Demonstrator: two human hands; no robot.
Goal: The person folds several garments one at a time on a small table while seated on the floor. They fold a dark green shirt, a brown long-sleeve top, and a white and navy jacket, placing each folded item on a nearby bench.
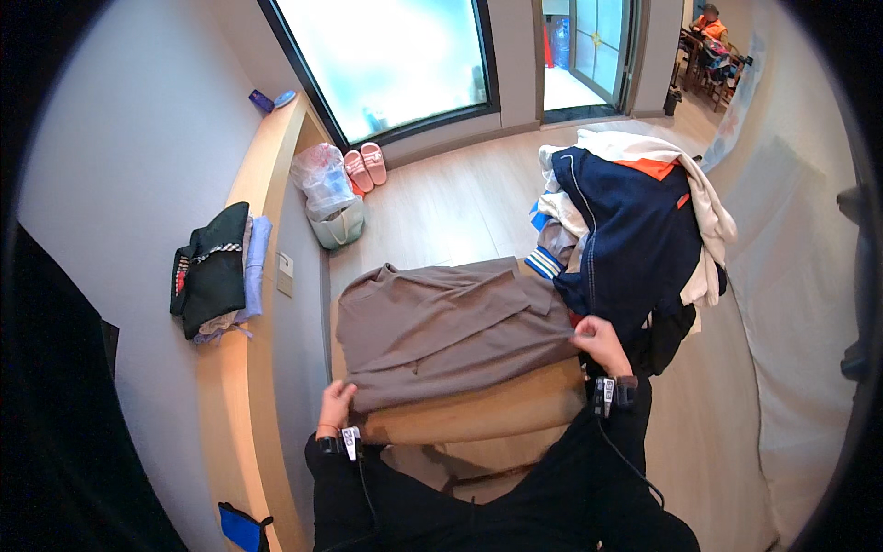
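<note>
A brown long-sleeved garment (441, 331) lies spread on a tan padded surface (476, 410) in front of me, with a sleeve laid across its body. My left hand (336, 407) pinches its near left corner. At the right end, my right hand (601, 345) pinches the garment's edge between thumb and fingers. Just beyond my right hand rises a heap of clothes, with a navy garment (621, 221) on top and white clothing (710, 207) around it.
Folded clothes, a black one (217, 269) outermost, rest on the wooden ledge (259, 386) at left. A blue pouch (241, 530) lies nearer. Beyond are a plastic bag (321, 176), a pale bin (338, 226) and pink slippers (365, 167). A person (710, 26) sits far back right.
</note>
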